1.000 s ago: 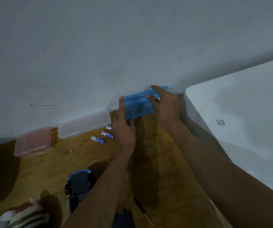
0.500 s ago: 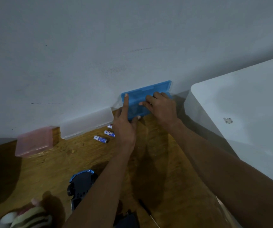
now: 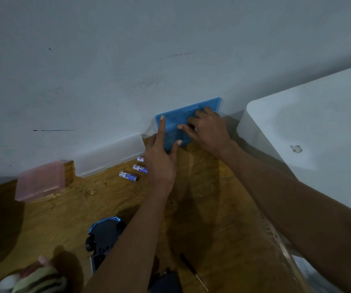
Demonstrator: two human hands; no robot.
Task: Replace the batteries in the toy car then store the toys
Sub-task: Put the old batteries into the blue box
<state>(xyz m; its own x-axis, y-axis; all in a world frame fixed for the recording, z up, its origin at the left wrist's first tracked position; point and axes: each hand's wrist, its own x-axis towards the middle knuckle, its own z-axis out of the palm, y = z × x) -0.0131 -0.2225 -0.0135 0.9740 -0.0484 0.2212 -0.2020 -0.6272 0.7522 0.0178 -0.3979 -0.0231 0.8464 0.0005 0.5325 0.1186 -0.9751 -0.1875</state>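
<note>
A blue plastic case (image 3: 209, 104) lies against the wall with its lid down. My left hand (image 3: 162, 159) steadies its left end, index finger straight along the edge and thumb at the front edge. My right hand (image 3: 208, 130) presses bent fingers and thumb on the lid. Three blue-and-white batteries (image 3: 140, 168) lie loose on the wooden table (image 3: 202, 208), just left of my left hand. The toy car (image 3: 103, 235), dark with a blue rim, lies near the front, partly behind my left forearm. A thin screwdriver (image 3: 193, 271) lies to its right.
A clear case (image 3: 109, 156) and a pink case (image 3: 40, 180) sit along the wall to the left. A large white bin (image 3: 318, 134) fills the right side. A striped plush toy (image 3: 35, 280) lies at the bottom left corner.
The blue case stood open a second ago and its lid is now down. My right hand moved from the case's far edge onto the lid. My left hand stayed at the left end.
</note>
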